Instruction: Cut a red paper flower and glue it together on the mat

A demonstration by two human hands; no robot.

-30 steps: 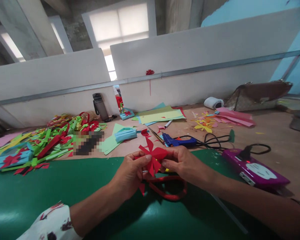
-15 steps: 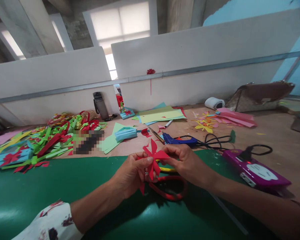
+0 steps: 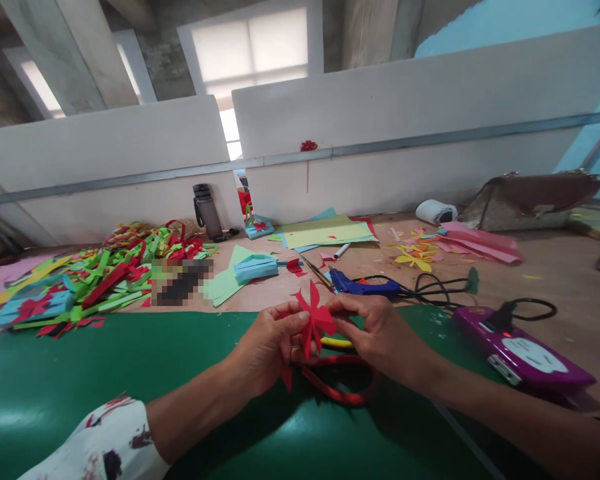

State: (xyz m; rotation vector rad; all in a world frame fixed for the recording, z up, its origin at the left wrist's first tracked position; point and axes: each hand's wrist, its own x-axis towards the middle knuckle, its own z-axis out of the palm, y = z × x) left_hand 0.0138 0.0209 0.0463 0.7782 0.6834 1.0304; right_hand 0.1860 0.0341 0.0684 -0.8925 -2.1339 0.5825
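Note:
Between my two hands is a red paper flower [image 3: 314, 321] with pointed petals, held above the green mat [image 3: 190, 373]. My left hand [image 3: 273, 340] is closed on its left side, thumb across the middle. Another red paper point hangs below that hand. My right hand [image 3: 367, 327] pinches a petal on the right. Under the hands lie scissors with red and yellow handles [image 3: 343, 399]; their blades are hidden. Just beyond sits a blue glue gun [image 3: 363, 285].
A purple power strip [image 3: 525, 353] with a plugged-in cord stands at right. Paper strips [image 3: 115, 267] are heaped at left. A light-blue paper box [image 3: 256, 268], paper sheets [image 3: 325, 233], a bottle [image 3: 207, 212] and a handbag [image 3: 530, 200] lie farther back.
The right petal was stretched out flat; now it is bent in under my right fingers, and the flower looks narrower. The whole view has shifted slightly.

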